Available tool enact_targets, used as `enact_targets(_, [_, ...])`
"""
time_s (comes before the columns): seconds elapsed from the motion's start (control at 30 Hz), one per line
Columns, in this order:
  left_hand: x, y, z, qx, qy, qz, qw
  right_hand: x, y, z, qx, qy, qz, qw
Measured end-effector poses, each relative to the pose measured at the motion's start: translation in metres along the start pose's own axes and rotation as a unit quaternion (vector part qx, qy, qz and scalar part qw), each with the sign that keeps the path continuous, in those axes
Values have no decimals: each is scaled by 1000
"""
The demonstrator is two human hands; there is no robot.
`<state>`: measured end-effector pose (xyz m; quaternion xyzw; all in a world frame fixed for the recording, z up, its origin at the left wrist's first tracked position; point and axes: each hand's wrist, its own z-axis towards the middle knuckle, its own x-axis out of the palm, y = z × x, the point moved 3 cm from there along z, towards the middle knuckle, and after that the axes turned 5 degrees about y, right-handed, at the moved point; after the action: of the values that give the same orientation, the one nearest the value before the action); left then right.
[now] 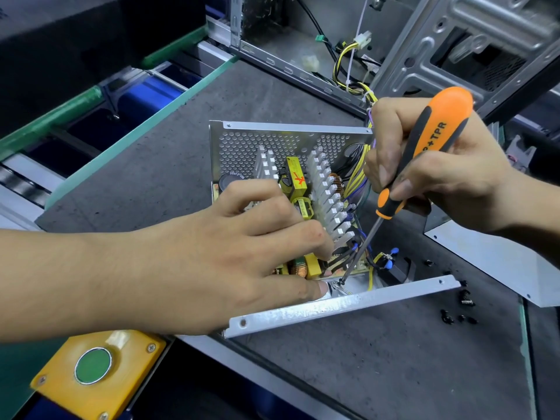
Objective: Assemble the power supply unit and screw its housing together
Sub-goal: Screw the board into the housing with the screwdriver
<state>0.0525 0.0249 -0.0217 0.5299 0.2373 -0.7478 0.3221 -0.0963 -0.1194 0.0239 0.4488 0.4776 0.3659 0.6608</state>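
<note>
Right now the right hand [439,168], fingers wrapped round one orange screwdriver [424,153], is driving a screw [341,282] at lower centre, while the left hand [242,256], fingers curled, is pressing the board [303,207] into the open housing [342,304] mid-frame. Next, I judge, the tip needs keeping square. One cover [491,262] is lying right; roughly six loose screws [457,310] are waiting lower right.
</note>
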Motion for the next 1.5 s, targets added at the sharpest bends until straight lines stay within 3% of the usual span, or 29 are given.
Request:
enact_targets(0.07, [5,4,-5,54,34,47,997,0,0,-2,13,-16,11,1000])
enact_targets(1.5, [13,7,-9,48,30,37,998,1,-3,-4,45,-33,39,998])
